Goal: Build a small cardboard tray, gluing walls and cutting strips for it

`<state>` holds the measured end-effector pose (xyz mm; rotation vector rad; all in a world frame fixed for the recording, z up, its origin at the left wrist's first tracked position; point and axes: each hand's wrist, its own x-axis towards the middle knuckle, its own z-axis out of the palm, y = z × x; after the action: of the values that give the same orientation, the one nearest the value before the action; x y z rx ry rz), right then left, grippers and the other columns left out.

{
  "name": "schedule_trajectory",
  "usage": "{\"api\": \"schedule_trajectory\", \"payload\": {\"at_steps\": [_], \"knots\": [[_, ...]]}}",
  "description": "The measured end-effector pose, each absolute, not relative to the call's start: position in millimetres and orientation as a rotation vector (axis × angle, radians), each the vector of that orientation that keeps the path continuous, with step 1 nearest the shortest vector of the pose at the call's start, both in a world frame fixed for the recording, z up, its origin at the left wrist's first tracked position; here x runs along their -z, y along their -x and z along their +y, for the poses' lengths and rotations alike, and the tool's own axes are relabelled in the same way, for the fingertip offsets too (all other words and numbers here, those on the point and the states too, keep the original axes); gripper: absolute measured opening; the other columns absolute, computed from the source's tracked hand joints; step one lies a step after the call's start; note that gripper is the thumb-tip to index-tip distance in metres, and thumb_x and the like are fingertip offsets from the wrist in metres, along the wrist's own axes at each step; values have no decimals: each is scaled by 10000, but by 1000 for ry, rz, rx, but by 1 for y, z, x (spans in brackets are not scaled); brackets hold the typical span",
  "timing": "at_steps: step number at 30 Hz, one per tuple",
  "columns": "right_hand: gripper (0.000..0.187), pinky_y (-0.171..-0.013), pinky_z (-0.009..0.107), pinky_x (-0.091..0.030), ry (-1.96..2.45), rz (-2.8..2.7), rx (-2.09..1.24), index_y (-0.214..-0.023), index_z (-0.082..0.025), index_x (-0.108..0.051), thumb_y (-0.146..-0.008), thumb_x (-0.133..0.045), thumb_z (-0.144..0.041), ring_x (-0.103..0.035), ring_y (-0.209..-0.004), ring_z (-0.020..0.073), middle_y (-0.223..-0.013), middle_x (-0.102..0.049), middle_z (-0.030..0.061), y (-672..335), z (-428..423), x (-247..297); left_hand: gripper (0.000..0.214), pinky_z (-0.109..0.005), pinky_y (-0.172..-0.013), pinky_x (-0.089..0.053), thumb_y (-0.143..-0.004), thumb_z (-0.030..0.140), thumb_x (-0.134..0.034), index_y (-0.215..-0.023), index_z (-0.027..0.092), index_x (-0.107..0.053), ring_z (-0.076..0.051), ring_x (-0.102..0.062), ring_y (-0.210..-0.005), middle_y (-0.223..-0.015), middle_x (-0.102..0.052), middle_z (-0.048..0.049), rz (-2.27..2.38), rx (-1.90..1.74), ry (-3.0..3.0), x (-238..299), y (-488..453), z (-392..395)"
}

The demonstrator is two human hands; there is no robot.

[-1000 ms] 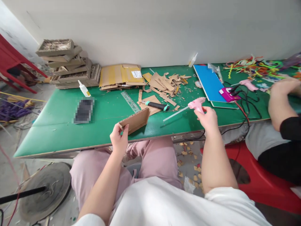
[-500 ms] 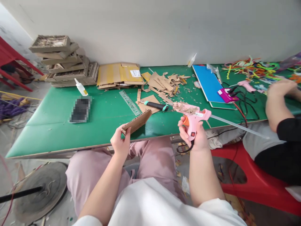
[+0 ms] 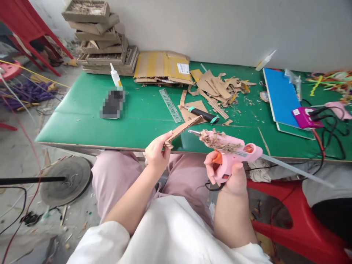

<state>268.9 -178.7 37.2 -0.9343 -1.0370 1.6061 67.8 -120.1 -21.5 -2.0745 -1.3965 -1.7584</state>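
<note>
My left hand [image 3: 158,152] grips one end of a folded cardboard strip [image 3: 184,129], which points up and to the right above the table's front edge. In my right hand [image 3: 227,174] is a pink hot glue gun [image 3: 222,143] with an orange trigger, a long clear glue stick out of its back and cardboard scraps stuck along its barrel. The metal nozzle points left, close to the strip; whether they touch I cannot tell. Behind the strip lies a utility knife [image 3: 204,114] with a black and teal handle, beside a flat cardboard piece [image 3: 192,107].
On the green table [image 3: 79,126] stand stacked cardboard trays [image 3: 103,47], a white glue bottle [image 3: 115,76] and a phone [image 3: 112,104]. A clear stencil ruler [image 3: 170,105], cardboard scraps [image 3: 216,86], a blue board [image 3: 283,97] and a purple power socket [image 3: 306,117] with cords lie further right.
The view has shifted left. The glue gun and the cardboard strip are closer together, the nozzle now near the strip. The neighbouring person's arm has left the view.
</note>
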Motion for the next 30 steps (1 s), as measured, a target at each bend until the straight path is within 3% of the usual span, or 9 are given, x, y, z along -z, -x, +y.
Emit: {"api": "schedule_trajectory", "payload": {"at_steps": [6,11,17,21,26,30], "knots": [[545,-385,259,-333,961,-1225,-1518,-859,-241,-692,-615,-648,-726,-454,-452,117,-610,-552,11,-261,-185,-30,269,-188,-801,-541,-845,99,-530,-1087,180,-615,-118,-699,-897,-979,-742,-45,-1336,1820,2085,10,-69,-126],[646,-339,256,-316,995,-1314,-1360,-928,-253,-668,-570,-618,-788,-447,-430,125,-602,-565,10,-264,-189,-6,288,-179,-809,-535,-846,92,-518,-1092,200,-623,-113,-699,-902,-985,-743,-32,-1375,1833,2066,5,-69,-130],[668,-366,287,-387,1021,-1440,-1409,-915,-243,-687,-514,-666,-777,-501,-475,159,-583,-573,26,-276,-183,2,292,-176,-812,-532,-833,81,-536,-1084,197,-631,-109,-697,-893,-977,-744,-27,-1385,1835,2043,1,-67,-132],[592,-313,248,-327,926,-1341,-1449,-960,-274,-676,-573,-681,-722,-464,-418,122,-628,-604,20,-264,-182,-10,264,-189,-797,-540,-848,108,-534,-1074,196,-637,-116,-700,-878,-972,-745,-32,-1413,1812,2040,2,-67,-132],[519,-335,247,-332,950,-1349,-1225,-903,-269,-672,-627,-654,-708,-499,-427,128,-606,-602,14,-255,-184,-22,255,-189,-805,-535,-827,103,-568,-1054,192,-641,-114,-699,-864,-953,-747,-28,-1416,1818,2010,6,-65,-130],[550,-360,281,-373,1186,-1293,-840,-912,-250,-598,-650,-598,-733,-486,-416,144,-590,-568,1,-295,-169,-18,203,-180,-765,-537,-832,157,-580,-1009,200,-671,-106,-698,-798,-914,-749,-13,-1500,1775,1939,6,-59,-129]]}}
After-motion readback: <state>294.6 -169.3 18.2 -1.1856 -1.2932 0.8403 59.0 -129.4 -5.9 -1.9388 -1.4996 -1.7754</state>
